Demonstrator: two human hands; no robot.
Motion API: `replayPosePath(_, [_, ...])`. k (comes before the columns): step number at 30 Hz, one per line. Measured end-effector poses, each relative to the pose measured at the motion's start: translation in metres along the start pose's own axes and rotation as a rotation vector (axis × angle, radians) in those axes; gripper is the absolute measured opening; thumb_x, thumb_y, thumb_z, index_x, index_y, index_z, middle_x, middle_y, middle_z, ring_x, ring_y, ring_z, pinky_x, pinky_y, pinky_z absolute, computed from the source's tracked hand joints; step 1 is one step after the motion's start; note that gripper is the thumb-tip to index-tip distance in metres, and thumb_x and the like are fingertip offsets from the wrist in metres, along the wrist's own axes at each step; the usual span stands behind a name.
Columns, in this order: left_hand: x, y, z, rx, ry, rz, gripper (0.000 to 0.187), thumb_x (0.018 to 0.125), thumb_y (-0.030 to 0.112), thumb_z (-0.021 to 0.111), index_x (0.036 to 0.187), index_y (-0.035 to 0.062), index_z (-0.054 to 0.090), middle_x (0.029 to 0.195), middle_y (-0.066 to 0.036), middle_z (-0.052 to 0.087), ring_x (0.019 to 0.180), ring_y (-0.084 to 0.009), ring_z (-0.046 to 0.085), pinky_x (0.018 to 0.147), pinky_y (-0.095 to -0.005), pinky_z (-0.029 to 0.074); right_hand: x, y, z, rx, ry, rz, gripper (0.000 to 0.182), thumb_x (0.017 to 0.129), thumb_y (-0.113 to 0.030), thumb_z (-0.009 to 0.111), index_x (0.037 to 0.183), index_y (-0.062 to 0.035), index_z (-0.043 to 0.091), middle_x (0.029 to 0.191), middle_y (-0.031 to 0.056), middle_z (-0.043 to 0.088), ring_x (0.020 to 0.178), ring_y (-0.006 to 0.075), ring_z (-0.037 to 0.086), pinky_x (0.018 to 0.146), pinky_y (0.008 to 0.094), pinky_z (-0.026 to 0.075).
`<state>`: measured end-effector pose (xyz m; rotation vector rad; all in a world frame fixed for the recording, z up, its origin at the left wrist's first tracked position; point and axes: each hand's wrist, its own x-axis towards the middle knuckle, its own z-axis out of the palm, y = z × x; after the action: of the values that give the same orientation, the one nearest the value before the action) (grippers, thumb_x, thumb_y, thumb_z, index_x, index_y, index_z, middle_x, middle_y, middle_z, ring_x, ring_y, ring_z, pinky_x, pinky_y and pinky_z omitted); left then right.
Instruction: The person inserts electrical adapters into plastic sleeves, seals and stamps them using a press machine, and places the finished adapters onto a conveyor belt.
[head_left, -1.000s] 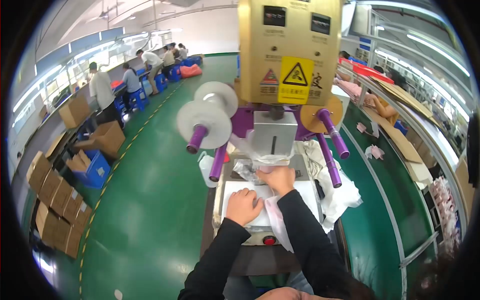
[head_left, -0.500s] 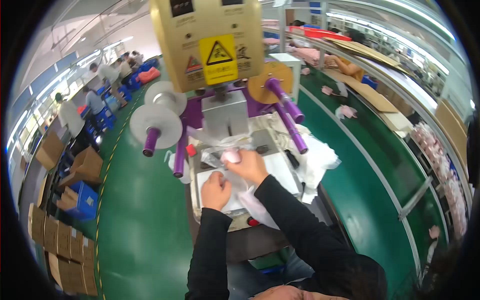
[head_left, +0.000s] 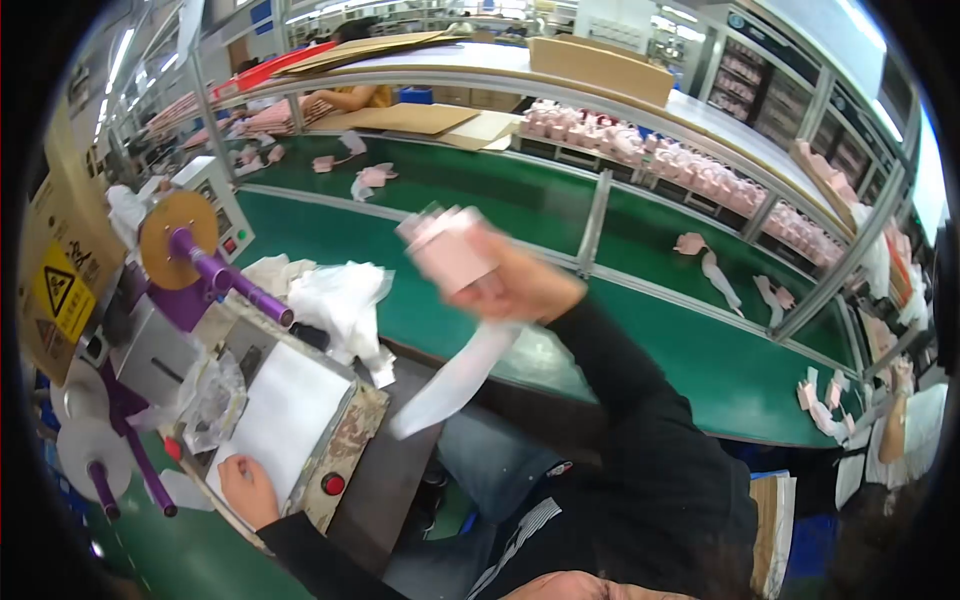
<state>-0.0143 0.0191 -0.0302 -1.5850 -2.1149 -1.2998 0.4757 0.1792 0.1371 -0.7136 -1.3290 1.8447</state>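
My right hand [head_left: 530,285] is raised over the green belt, its fingers closed around a pale pink small box [head_left: 455,255]. Motion blurs the box a little. From below the hand hangs a long translucent white strip [head_left: 455,385]. My left hand [head_left: 248,492] rests with curled fingers at the near edge of the white plate [head_left: 290,405] on the machine bed; nothing shows in it. Beside that plate lies crumpled clear film [head_left: 215,405].
The machine has purple rods [head_left: 230,278], an orange disc [head_left: 178,238] and a red button [head_left: 332,484]. White cloth [head_left: 340,300] lies beside it. Beyond the green belt [head_left: 540,350], metal rails [head_left: 595,220] frame another belt with pink pieces [head_left: 372,180]. A co-worker's arm [head_left: 897,415] is at right.
The view has swung right. My right hand has left the machine bed and lifted the pink box and strip out over the belt. My left hand stays by the white plate.
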Motion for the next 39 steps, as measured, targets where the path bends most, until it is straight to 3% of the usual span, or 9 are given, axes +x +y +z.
replayPosePath(3, [0.002,0.001,-0.001,0.065,-0.02,-0.001,0.011,0.087,0.008,0.064,0.091,-0.0018,0.06,0.087,-0.016,0.057,0.082,-0.0337,0.058,0.075,-0.0419,0.047,-0.081,-0.077,-0.068,-0.653,0.347,-0.462,0.038,0.103,-0.041,0.058,0.123,-0.0088,0.059,0.093,0.0001,0.069,0.061,0.0039,0.053,0.051,0.02,0.04])
replayPosePath(7, [0.001,0.0,-0.001,0.026,-0.019,-0.018,0.011,0.087,0.008,0.065,0.091,-0.0021,0.061,0.088,-0.017,0.059,0.083,-0.0346,0.059,0.076,-0.0442,0.048,-0.136,-0.101,-0.173,-1.03,0.732,-0.442,0.043,0.099,-0.034,0.066,0.127,-0.0032,0.056,0.107,0.0051,0.066,0.085,0.0113,0.06,0.075,0.0281,0.05])
replayPosePath(10, [0.001,-0.002,-0.003,0.092,-0.019,0.003,0.011,0.087,0.01,0.066,0.089,-0.0009,0.063,0.089,-0.017,0.061,0.085,-0.0362,0.06,0.076,-0.0461,0.047,-0.166,-0.071,-0.279,-1.616,1.005,-0.346,0.062,0.086,-0.036,0.079,0.129,0.0013,0.054,0.117,0.0277,0.067,0.11,0.0401,0.066,0.094,0.0463,0.051])
replayPosePath(13, [-0.004,0.003,-0.009,0.176,0.045,-0.035,0.011,0.086,0.013,0.068,0.088,0.0021,0.064,0.088,-0.016,0.062,0.087,-0.0368,0.061,0.074,-0.046,0.047,-0.175,-0.037,-0.358,-2.16,0.736,0.282,0.032,0.088,-0.019,0.068,0.113,0.0009,0.064,0.111,0.0218,0.07,0.098,0.0422,0.067,0.086,0.0476,0.055])
replayPosePath(17, [0.004,0.012,-0.002,0.138,0.096,-0.028,0.012,0.083,0.015,0.071,0.085,0.005,0.065,0.085,-0.013,0.063,0.081,-0.0351,0.062,0.071,-0.0453,0.047,-0.099,0.006,-0.385,-1.765,1.342,-0.239,0.029,0.089,-0.022,0.07,0.108,-0.0009,0.067,0.101,0.0179,0.07,0.091,0.0385,0.068,0.081,0.0447,0.055])
replayPosePath(21, [0.003,0.017,-0.005,0.14,0.113,0.018,0.012,0.081,0.014,0.073,0.082,0.0049,0.066,0.082,-0.013,0.063,0.074,-0.0341,0.064,0.066,-0.0449,0.048,0.067,0.002,-0.22,-1.24,0.567,-0.302,0.041,0.09,-0.034,0.075,0.11,0.0003,0.067,0.102,0.0191,0.07,0.097,0.0335,0.069,0.084,0.0429,0.054])
replayPosePath(24, [0.003,0.014,-0.004,0.116,0.096,-0.005,0.013,0.082,0.013,0.073,0.083,0.0032,0.066,0.082,-0.015,0.063,0.075,-0.0343,0.064,0.066,-0.0445,0.049,0.185,0.069,-0.131,-1.358,0.236,-0.299,0.068,0.096,-0.049,0.067,0.135,0.0058,0.057,0.136,0.028,0.059,0.128,0.0369,0.057,0.109,0.0384,0.045])
replayPosePath(30, [0.005,0.01,0.001,0.169,0.089,-0.027,0.014,0.083,0.014,0.073,0.083,0.0022,0.065,0.082,-0.015,0.064,0.075,-0.0341,0.064,0.066,-0.0437,0.05,0.278,0.182,0.029,-1.526,0.583,-0.166,0.081,0.094,-0.059,0.058,0.144,0.0041,0.05,0.154,0.0316,0.043,0.147,0.0453,0.035,0.121,0.063,0.02])
replayPosePath(39, [0.007,-0.004,0.002,0.042,0.098,-0.309,0.015,0.09,0.013,0.07,0.085,-0.0005,0.068,0.078,-0.009,0.061,0.064,-0.0189,0.056,0.061,-0.0328,0.045,0.287,0.192,0.011,-1.47,0.473,-0.188,0.076,0.091,-0.053,0.062,0.142,0.0033,0.052,0.155,0.0279,0.043,0.148,0.0443,0.033,0.118,0.0712,0.015])
